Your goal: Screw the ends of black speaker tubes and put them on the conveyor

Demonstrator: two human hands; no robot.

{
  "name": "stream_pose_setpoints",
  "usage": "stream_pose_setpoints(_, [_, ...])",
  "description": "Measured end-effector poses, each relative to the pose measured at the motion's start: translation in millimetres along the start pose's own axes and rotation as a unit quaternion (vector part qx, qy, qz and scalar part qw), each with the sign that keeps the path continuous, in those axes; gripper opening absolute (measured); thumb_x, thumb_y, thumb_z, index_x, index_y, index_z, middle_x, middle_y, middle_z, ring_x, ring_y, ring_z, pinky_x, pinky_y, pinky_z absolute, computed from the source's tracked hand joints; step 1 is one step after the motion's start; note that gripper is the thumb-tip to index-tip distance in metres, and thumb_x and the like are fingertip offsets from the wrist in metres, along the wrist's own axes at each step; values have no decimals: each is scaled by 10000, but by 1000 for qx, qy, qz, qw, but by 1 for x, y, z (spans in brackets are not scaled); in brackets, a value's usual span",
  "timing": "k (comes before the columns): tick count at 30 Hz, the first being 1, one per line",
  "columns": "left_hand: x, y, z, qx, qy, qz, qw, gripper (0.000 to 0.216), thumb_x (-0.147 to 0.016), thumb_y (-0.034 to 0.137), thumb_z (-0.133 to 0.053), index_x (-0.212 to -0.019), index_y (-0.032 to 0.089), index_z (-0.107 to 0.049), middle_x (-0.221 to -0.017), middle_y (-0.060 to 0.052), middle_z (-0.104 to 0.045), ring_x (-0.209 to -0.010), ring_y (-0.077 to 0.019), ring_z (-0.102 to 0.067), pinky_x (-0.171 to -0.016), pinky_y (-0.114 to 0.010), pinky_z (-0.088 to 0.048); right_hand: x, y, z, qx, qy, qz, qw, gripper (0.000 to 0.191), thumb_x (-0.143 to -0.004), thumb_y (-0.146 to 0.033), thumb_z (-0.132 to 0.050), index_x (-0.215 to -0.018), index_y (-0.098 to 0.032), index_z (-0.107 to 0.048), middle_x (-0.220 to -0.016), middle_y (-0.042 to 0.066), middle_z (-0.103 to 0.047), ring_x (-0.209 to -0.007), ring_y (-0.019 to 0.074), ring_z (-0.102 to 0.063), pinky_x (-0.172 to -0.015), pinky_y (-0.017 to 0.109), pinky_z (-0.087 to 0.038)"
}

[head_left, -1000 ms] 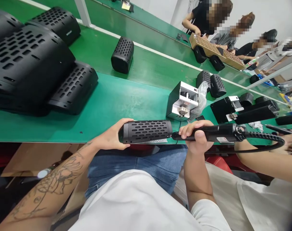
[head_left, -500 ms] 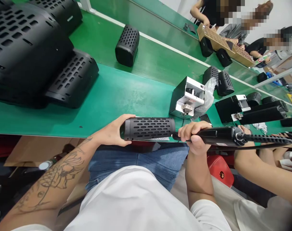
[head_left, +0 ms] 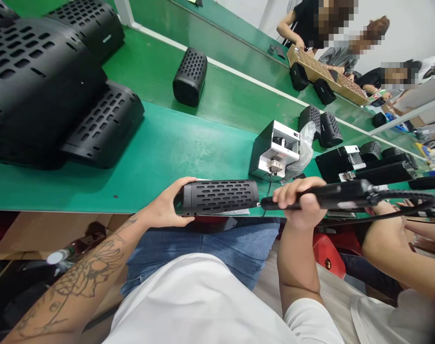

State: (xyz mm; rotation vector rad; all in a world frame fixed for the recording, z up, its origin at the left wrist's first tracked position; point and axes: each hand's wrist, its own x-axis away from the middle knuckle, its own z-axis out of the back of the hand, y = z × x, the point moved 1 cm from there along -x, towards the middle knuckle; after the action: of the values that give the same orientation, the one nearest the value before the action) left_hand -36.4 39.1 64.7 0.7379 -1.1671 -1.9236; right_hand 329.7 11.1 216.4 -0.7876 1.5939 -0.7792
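At the bench's near edge my left hand (head_left: 167,204) is closed around the left end of a black perforated housing (head_left: 222,196), which lies on its side with its slotted face up. My right hand (head_left: 303,198) wraps round the body of a black electric screwdriver (head_left: 335,195), held almost level. The screwdriver's bit points left at the housing's right end, with a small bright metal bit or screw showing at its tip. Whether that tip touches the housing I cannot tell. A cable trails from the screwdriver's rear to the right.
Behind my right hand stands a black-and-white screw feeder (head_left: 274,150). Large black housings (head_left: 34,91) are stacked at left, and a single upright one (head_left: 190,76) stands farther back. A co-worker's arm (head_left: 392,239) is close on the right. People work across the bench beside a cardboard tray (head_left: 324,74).
My right hand and the screwdriver have drawn slightly right, and the screwdriver's rear end has risen. My left hand keeps its hold on the housing. The view has shifted a little.
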Motion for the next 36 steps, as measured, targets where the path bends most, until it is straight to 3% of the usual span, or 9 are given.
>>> stream_pose_setpoints(5, [-1,-3,-6,3,17,-6,1000,1032,-855,460,-951,-1751,294,-467,-1735,-180,-611,-1541,-412,-695,-1351,-595,-574,-63,33,36,114,210,121,963,323,-982,-511,-898,-953,-281,-674,-598,-114,-598,-427,133,-569,-487,292,-546])
stream_pose_setpoints(8, [-2,-3,-8,-2,22,-10,1000,1037,-867,443,-939,-1768,296,-449,-1744,-176,-601,-1560,-410,-686,-1358,-587,-569,-85,62,50,161,239,124,949,388,-972,-547,-892,-866,-281,-631,-569,-108,-567,-412,144,-552,-454,306,-498])
stream_pose_setpoints(13, [-2,-3,-11,-9,26,-25,999,1037,-886,424,-918,-1787,296,-420,-1796,-182,-542,-1606,-414,-650,-1382,-588,-547,-78,78,54,165,219,72,959,402,-960,-561,-898,-860,-277,-633,-555,-110,-566,-414,157,-559,-496,350,-544])
stream_pose_setpoints(19, [-1,-4,-13,-28,37,-62,997,1068,-901,391,-891,-1827,285,-369,-1840,-189,-492,-1681,-429,-570,-1440,-612,-470,-51,29,26,119,219,77,965,333,-911,-501,-935,-885,-280,-688,-580,-102,-617,-433,150,-566,-499,335,-564])
stream_pose_setpoints(24, [-2,-6,-11,-38,28,-64,997,1113,-905,415,-887,-1858,276,-329,-1862,-203,-472,-1715,-439,-536,-1428,-612,-490,-10,-20,-24,35,79,64,994,296,-949,-562,-896,-949,-324,-719,-588,-101,-605,-376,146,-490,-449,334,-542])
stream_pose_setpoints(27, [-1,0,-16,-70,64,-97,991,1110,-887,487,-889,-1847,262,-380,-1854,-213,-496,-1748,-468,-495,-1489,-702,-368,12,-34,-49,33,26,53,998,298,-991,-594,-855,-944,-342,-702,-583,-100,-561,-352,143,-436,-432,342,-520])
stream_pose_setpoints(31, [6,29,-36,-130,126,-134,974,829,-899,534,-900,-1658,321,-643,-1718,-164,-666,-1722,-500,-527,-1512,-832,-149,32,-48,-74,32,14,16,999,311,-1017,-616,-854,-981,-356,-687,-628,-96,-555,-394,159,-464,-488,388,-563])
stream_pose_setpoints(36, [9,74,-59,-111,146,-187,965,395,-1093,435,-767,-1475,333,-778,-1636,-138,-747,-1721,-434,-545,-1517,-804,-154,43,-61,-92,3,16,5,1000,310,-1009,-600,-886,-982,-353,-701,-608,-95,-545,-391,158,-436,-466,401,-541])
